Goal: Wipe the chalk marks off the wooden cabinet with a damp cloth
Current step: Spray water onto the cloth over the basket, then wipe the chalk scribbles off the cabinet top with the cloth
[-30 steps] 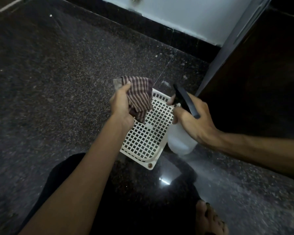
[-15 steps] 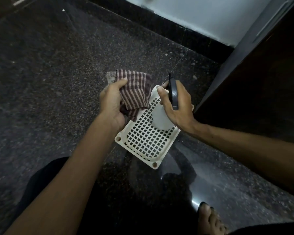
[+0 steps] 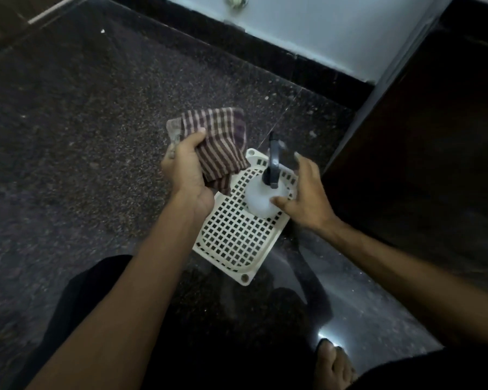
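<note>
The left hand (image 3: pixel 186 173) grips the striped cloth (image 3: pixel 220 142), the right hand (image 3: pixel 307 198) holds its fingers (image 3: pixel 304 166) open beside the spray bottle (image 3: pixel 257 198) on the tray (image 3: pixel 245 277), and wiping the cabinet (image 3: pixel 434 136) seems not yet begun

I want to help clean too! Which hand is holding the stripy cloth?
The left hand grips the striped cloth. The right hand holds nothing: its fingers are spread open beside the white spray bottle.
</note>
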Demonstrator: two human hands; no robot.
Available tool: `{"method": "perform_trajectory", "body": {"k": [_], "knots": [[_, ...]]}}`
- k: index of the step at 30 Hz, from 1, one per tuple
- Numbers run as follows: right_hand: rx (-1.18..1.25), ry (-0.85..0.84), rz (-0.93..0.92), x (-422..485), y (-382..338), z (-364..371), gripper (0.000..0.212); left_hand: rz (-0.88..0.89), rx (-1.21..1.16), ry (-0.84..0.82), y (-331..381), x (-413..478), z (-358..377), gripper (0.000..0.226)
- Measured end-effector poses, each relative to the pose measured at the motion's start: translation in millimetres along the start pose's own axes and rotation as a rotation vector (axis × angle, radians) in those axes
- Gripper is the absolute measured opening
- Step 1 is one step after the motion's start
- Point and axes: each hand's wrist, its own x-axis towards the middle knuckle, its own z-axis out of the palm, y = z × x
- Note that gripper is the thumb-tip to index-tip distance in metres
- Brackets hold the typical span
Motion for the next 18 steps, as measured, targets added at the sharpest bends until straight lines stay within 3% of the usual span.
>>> {"method": "perform_trajectory", "body": {"k": [3, 5, 8, 9, 11, 13, 18], "knots": [[0.148, 0.077, 0.218, -22, -25, -26, 0.053, 0.096, 0.007, -0.007, 8, -13, 17, 0.035], [0.491, -0.074, 0.347, -33, -52, -52, 0.028, 0.143, 0.01, -0.009, 14, -29, 27, 0.039], [1.029, -0.34, 0.418, -48, -93, -100, 0.043, 0.141, -0.019, -0.015, 20, -66, 37, 0.059], [1.093, -0.385, 0.415, -52, -105, -113, 0.047, 0.127, -0.039, -0.04, 22, -79, 41, 0.061], [1.169, -0.444, 0.415, -62, -126, -134, 0.035, 0.098, -0.03, -0.105, 29, -106, 51, 0.063], [1.274, -0.425, 0.468, -76, -143, -150, 0.026, 0.1, -0.017, -0.165, 37, -135, 62, 0.059], [1.41, -0.285, 0.567, -116, -175, -198, 0.053, -0.057, -0.004, -0.235, 60, -211, 96, 0.047]]}}
